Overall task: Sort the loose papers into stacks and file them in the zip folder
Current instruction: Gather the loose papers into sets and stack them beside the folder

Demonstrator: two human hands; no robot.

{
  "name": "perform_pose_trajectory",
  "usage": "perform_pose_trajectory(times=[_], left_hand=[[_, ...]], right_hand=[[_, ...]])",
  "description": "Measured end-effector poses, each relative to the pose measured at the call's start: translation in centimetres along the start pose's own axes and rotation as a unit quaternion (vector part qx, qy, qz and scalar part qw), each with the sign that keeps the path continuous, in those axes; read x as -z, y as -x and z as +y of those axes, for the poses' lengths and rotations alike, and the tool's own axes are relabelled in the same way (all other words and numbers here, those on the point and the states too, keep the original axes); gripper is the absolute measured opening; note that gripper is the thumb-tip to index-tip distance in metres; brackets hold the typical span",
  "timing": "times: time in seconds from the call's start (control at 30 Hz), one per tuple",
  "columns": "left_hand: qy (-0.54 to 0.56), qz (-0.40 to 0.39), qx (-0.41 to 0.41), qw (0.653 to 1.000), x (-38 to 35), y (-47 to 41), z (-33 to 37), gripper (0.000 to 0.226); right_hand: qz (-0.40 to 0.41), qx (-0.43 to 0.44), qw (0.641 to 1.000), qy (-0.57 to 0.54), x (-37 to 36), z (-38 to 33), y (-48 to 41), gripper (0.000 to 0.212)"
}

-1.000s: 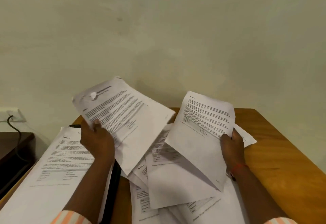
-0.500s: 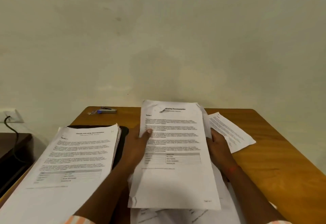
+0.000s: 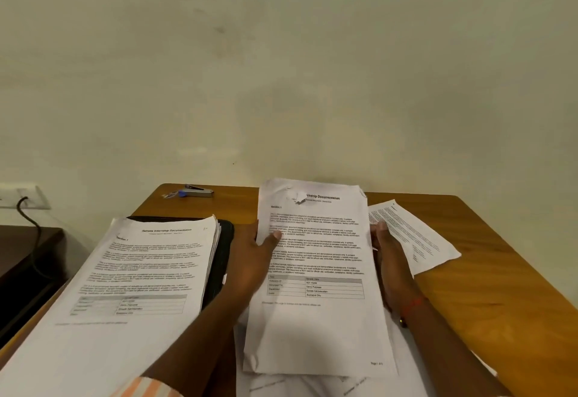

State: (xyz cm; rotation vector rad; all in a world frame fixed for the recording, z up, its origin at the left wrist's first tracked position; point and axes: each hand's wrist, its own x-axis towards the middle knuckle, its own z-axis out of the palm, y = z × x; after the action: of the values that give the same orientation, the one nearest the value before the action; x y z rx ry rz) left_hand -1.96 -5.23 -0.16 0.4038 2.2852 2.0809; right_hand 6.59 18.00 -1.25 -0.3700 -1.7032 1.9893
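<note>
the sheaf (image 3: 316,271) i hold lies over the middle of the table (image 3: 500,287), face up, far end towards the wall (image 3: 281,84), near end over loose papers (image 3: 312,387); my left hand (image 3: 253,259) grips its left edge, thumb laid on the print, fingers hidden under the pages; my right hand (image 3: 387,259) clasps the right edge, thumb tip just on the page, the rest out of sight beneath; i hold both long edges so the pages square against each other and none slides out; whether the sheaf rests on the papers or hangs just above them i cannot tell; the top page has a small tear (image 3: 298,198) by its title, perhaps from a staple, so i judge these pages one set; the papers under it fan out at the near edge, not yet sorted; one sheet (image 3: 413,237) lies askew just right of my right hand, its left edge hidden behind it, apart, i think, because it is unmatched; to the left a thick squared stack (image 3: 134,287) lies face up under the same kind of heading, and i judge it the home for finished sets; it lies on the folder (image 3: 223,259), a dark flat thing showing along its right and far edges, which i take for the zip folder, kept beneath since filing comes last; a stapler (image 3: 197,191) sits far left by the wall, well apart from my hands
</note>
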Motion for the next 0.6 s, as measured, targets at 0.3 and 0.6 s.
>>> perform_pose_trajectory(times=[0.3,0.6], left_hand=[[0.09,0.02,-0.013,0.996,0.1,0.1,0.6,0.035],[0.067,0.069,-0.062,0.993,0.3,0.1,1.1,0.051]], right_hand=[[-0.022,0.017,0.997,0.078,0.3,0.8,-0.7,0.028],[-0.001,-0.018,0.999,-0.026,1.0,1.3,-1.5,0.035]])
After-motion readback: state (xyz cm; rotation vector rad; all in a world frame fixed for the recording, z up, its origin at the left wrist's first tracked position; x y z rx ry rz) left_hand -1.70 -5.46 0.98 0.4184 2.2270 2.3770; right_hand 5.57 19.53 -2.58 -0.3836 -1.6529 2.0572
